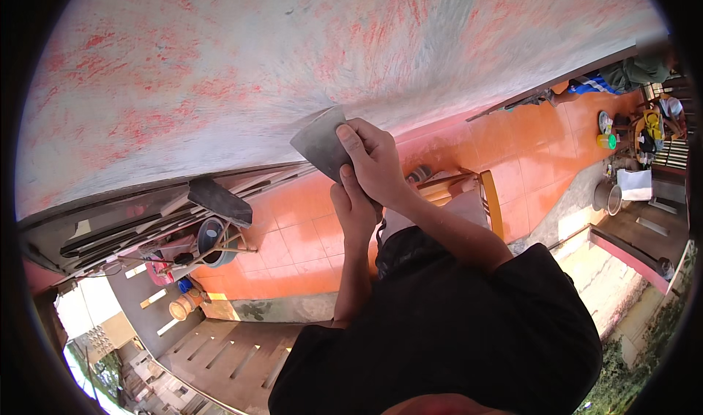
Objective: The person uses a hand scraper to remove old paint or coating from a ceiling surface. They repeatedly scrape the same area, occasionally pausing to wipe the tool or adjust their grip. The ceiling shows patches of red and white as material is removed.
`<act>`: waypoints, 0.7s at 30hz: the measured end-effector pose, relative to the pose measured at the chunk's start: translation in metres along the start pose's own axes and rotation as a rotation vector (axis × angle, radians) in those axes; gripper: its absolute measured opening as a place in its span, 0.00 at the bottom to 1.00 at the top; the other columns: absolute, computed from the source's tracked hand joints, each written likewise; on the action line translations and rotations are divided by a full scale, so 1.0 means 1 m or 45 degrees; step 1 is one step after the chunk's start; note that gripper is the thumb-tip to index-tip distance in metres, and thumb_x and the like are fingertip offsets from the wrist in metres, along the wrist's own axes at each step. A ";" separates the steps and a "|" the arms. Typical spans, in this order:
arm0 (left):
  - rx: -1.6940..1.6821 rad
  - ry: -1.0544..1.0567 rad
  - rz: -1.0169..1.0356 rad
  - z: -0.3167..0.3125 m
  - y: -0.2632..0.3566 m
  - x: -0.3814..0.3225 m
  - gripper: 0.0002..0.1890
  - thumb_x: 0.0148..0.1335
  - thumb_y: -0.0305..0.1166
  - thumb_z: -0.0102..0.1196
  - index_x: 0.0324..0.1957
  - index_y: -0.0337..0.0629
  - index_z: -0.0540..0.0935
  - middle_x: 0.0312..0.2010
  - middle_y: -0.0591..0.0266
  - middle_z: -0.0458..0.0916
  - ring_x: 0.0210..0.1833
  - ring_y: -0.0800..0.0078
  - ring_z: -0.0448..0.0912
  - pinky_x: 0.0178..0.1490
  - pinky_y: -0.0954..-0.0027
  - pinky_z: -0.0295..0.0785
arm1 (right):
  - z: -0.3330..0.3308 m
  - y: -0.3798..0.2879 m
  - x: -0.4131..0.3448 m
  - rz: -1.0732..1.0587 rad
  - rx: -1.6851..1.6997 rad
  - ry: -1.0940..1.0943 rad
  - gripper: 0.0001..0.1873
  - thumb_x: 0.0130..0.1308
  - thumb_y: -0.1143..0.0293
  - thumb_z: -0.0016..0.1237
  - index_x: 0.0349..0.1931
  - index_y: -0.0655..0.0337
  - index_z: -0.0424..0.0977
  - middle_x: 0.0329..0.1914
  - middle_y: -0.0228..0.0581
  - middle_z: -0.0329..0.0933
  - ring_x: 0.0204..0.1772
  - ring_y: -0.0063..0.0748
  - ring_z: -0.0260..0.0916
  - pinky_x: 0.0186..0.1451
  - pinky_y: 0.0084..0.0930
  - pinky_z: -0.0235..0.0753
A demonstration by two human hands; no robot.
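Note:
A thin, dark grey sheet (324, 146), apparently sandpaper, is pinched between my two hands. Its curved upper edge meets the wall (263, 41), a whitish surface with red patches and grey streaks. My right hand (373, 157) grips the sheet's right side with the thumb flat on its face. Lower down, my left hand (356, 206) has its thumb at the bottom edge of the sheet, its other fingers mostly hidden.
Below lies an orange tiled floor (307, 242). A wooden chair (491, 203) stands close by my body. To the left are a dark slab (219, 200), a grey bucket (211, 242) and an orange bucket (185, 306). A basin (608, 198) sits far right.

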State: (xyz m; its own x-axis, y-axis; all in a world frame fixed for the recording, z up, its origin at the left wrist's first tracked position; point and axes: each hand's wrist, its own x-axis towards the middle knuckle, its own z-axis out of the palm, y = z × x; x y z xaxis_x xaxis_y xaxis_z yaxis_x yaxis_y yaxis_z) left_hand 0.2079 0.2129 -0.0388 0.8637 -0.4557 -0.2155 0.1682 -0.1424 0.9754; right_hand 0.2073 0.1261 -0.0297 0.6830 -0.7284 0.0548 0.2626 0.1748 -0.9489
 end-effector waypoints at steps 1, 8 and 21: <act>-0.024 -0.027 0.002 -0.001 -0.002 0.001 0.30 0.78 0.47 0.32 0.22 0.36 0.71 0.10 0.68 0.69 0.11 0.83 0.67 0.14 0.77 0.57 | -0.004 0.003 -0.002 0.049 -0.033 -0.009 0.16 0.74 0.63 0.44 0.31 0.68 0.72 0.18 0.29 0.64 0.26 0.16 0.56 0.28 0.21 0.59; -0.062 -0.095 -0.026 -0.004 -0.011 0.002 0.30 0.78 0.47 0.31 0.21 0.37 0.71 0.09 0.68 0.68 0.11 0.83 0.66 0.14 0.77 0.56 | -0.003 0.012 -0.004 0.014 -0.005 0.099 0.16 0.74 0.63 0.44 0.32 0.69 0.73 0.19 0.31 0.66 0.27 0.16 0.57 0.29 0.22 0.60; 0.037 0.001 0.113 0.022 -0.001 0.002 0.30 0.77 0.51 0.31 0.27 0.36 0.73 0.10 0.68 0.67 0.10 0.82 0.66 0.12 0.76 0.55 | -0.017 0.000 -0.002 0.067 -0.019 0.071 0.16 0.74 0.63 0.46 0.31 0.67 0.72 0.19 0.24 0.64 0.27 0.11 0.55 0.27 0.16 0.57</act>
State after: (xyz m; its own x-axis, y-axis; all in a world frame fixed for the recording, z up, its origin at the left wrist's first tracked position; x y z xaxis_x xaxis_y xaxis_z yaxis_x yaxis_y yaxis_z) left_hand 0.1994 0.1930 -0.0414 0.8750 -0.4669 -0.1282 0.0771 -0.1270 0.9889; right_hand 0.1944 0.1167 -0.0354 0.6566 -0.7542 -0.0123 0.2169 0.2045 -0.9545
